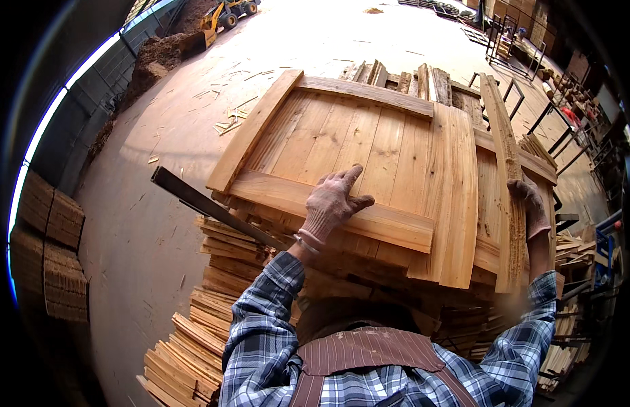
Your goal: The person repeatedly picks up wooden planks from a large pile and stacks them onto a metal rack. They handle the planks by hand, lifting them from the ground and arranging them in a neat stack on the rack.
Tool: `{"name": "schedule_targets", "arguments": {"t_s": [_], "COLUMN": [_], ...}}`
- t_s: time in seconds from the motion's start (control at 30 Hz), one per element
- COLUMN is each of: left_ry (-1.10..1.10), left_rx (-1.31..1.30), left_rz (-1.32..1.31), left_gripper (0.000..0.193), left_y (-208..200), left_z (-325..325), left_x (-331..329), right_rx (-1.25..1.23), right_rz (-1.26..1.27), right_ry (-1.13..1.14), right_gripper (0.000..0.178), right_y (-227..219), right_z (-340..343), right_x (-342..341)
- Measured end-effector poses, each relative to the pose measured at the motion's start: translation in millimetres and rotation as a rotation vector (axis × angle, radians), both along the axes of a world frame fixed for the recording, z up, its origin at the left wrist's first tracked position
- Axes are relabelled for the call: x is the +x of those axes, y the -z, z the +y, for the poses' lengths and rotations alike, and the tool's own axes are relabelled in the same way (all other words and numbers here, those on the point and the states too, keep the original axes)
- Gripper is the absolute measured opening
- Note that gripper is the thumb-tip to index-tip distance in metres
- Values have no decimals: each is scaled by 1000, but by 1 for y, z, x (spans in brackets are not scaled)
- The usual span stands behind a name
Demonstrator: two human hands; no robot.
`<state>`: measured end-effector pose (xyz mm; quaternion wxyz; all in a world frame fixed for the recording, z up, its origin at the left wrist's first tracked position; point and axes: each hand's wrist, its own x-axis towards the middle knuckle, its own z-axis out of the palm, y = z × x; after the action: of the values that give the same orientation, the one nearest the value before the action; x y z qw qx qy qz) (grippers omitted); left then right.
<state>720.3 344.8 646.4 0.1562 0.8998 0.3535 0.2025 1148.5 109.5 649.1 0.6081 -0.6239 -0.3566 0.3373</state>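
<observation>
A wooden panel (342,139) of side-by-side planks lies before me, with battens along its left, far and near sides. My left hand (330,203), in a pale knitted glove, rests on the near batten (396,226) with thumb and fingers apart. My right hand (532,203), also gloved, grips the right edge of a long upright-lying plank (503,169); part of its fingers is hidden. A second panel (487,203) shows beneath that plank. Between the two, loose planks (456,197) lie along the first panel's right side.
A dark metal bar (213,210) juts out at the left. Stacked boards (193,346) stand below it, with bundled wood (47,251) at the far left. Metal frames (518,44) stand at the back right. A yellow loader (227,17) is far off near a brown heap (155,57).
</observation>
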Motion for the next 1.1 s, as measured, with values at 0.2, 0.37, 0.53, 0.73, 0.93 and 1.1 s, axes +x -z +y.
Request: {"name": "schedule_targets", "arguments": {"t_s": [0.2, 0.37, 0.53, 0.73, 0.93, 1.1], "left_ry": [5, 6, -217, -967, -1617, -1911], "left_rx": [-115, -347, -679, -764, -815, -783], "left_rz": [-511, -1151, -1256, -1061, -989, -1057], "left_gripper": [57, 43, 49, 40, 51, 51], "left_y": [11, 14, 39, 181, 242, 275], "left_z": [3, -20, -52, -120, -242, -269], "left_x": [-5, -38, -196, -391, -514, -510], "right_rx": [189, 202, -188, -419, -271, -638], "right_rz": [174, 52, -474, -1004, -1225, -1704], "right_ry": [-247, -241, -56, -242, -362, -564], "right_gripper": [37, 47, 64, 74, 85, 72], "right_y": [-87, -104, -100, -44, -25, -53], "right_z": [148, 290, 382, 465, 467, 507], "right_x": [-147, -257, -361, -417, -387, -400]}}
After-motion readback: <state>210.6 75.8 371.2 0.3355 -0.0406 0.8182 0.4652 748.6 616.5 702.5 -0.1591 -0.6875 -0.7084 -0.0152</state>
